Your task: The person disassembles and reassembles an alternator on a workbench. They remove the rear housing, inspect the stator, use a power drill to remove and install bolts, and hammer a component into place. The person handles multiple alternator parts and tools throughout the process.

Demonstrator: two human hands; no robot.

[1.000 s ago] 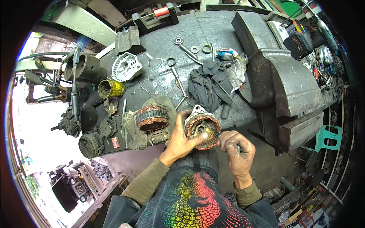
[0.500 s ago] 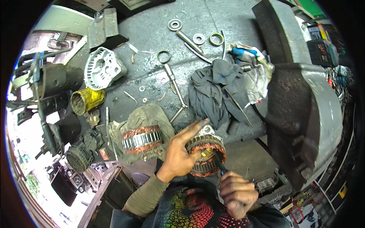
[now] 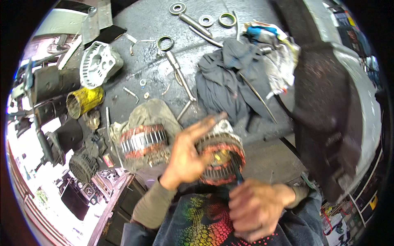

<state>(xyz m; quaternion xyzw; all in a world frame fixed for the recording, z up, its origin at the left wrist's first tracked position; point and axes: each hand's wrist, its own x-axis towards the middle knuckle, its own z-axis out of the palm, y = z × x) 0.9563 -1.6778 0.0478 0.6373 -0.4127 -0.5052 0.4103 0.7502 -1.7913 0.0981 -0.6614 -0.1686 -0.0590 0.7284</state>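
Note:
An alternator housing (image 3: pixel 223 128) with a ring of copper windings (image 3: pixel 222 180) inside it stands at the bench's near edge, its open side toward me. My left hand (image 3: pixel 185 158) braces its left side, the thumb over the rim and the fingers stretched along the outside. My right hand (image 3: pixel 255 209), blurred by motion, is closed round the handle of a screwdriver (image 3: pixel 238 172). The dark shaft reaches inside the ring at the right; its tip is hidden. Just left of my left hand, a second copper-wound stator (image 3: pixel 143 140) lies on a greenish cloth (image 3: pixel 151 110).
A grey rag (image 3: pixel 223 82) with a thin rod (image 3: pixel 258 98) on it lies beyond the alternator. Left of it are a jointed wrench (image 3: pixel 180 76) and a metal ring (image 3: pixel 165 43). A pale housing (image 3: pixel 100 63) and a yellow can (image 3: pixel 86 100) stand left. Bearings (image 3: pixel 177 8) lie far back.
The whole view has shifted, so bench items sit further left and higher. My right hand has turned, with its wrist and sleeve now showing at the right. My left hand stays on the alternator.

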